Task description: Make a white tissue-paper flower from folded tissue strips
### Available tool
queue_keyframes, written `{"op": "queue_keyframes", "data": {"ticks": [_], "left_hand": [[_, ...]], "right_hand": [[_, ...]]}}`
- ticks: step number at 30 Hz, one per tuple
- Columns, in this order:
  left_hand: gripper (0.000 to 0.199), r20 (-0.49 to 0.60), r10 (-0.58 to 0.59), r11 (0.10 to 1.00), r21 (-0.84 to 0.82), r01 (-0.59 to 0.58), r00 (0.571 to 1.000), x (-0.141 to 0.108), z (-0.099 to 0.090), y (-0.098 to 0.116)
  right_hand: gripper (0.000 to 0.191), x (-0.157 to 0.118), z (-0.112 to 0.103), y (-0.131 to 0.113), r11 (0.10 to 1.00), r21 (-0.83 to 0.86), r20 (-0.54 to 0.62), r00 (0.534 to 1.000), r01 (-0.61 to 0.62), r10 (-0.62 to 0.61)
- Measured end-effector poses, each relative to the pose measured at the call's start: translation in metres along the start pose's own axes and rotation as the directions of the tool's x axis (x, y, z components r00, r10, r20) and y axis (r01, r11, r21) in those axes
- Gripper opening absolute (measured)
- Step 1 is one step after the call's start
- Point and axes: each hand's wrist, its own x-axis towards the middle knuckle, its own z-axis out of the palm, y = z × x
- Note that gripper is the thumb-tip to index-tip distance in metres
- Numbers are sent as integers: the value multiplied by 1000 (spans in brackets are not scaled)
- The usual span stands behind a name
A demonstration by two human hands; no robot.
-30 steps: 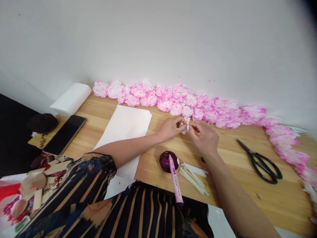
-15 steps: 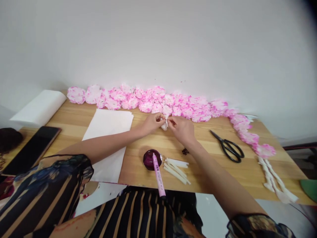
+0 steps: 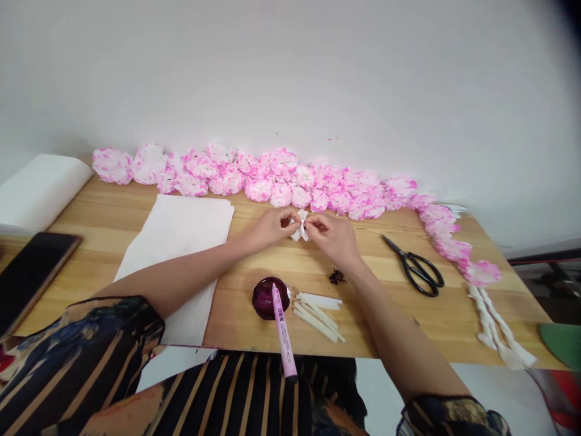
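Between my two hands is a small white paper flower (image 3: 299,234), gathered in the middle with its edges fanned out. My left hand (image 3: 272,229) pinches its left side between thumb and fingers. From the other side, my right hand (image 3: 336,237) is closed at the flower's centre, where a tiny dark spot shows by the fingertips. A row of pink-and-white paper flowers (image 3: 258,189) lies just beyond. Nearer to me, a pink marker (image 3: 283,336) rests with its tip over a dark purple dish (image 3: 262,307). Small black bits (image 3: 336,277) lie beside my right forearm.
Black-handled scissors (image 3: 420,272) lie to the right, near twisted white paper strands (image 3: 492,327). Several slim whitish sticks (image 3: 320,320) sit by the dish. Leftward are white paper sheets (image 3: 181,224), a phone (image 3: 34,275) and a thick white paper stack (image 3: 43,191). A wall backs the table.
The view has shifted slightly. The white paper between my fingers looks more spread out, and a dark spot now shows at its centre. Both hands keep their pinch.
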Motion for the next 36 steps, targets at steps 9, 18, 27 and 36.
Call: {"op": "queue_keyframes", "data": {"ticks": [9, 18, 27, 36], "left_hand": [[12, 23, -29, 1000, -7, 29, 999, -2, -2, 11], [12, 43, 7, 998, 58, -9, 999, -5, -1, 10], [10, 18, 27, 998, 54, -27, 999, -5, 2, 8], [12, 3, 21, 999, 33, -21, 1000, -5, 1, 10]], "right_hand": [[20, -10, 1, 9, 993, -22, -71, 990, 120, -121], [21, -12, 4, 5, 977, -146, -63, 984, 156, -167], [22, -14, 6, 1, 982, -149, -84, 988, 120, -133], [21, -13, 5, 0, 992, -59, -105, 987, 114, -120]]}}
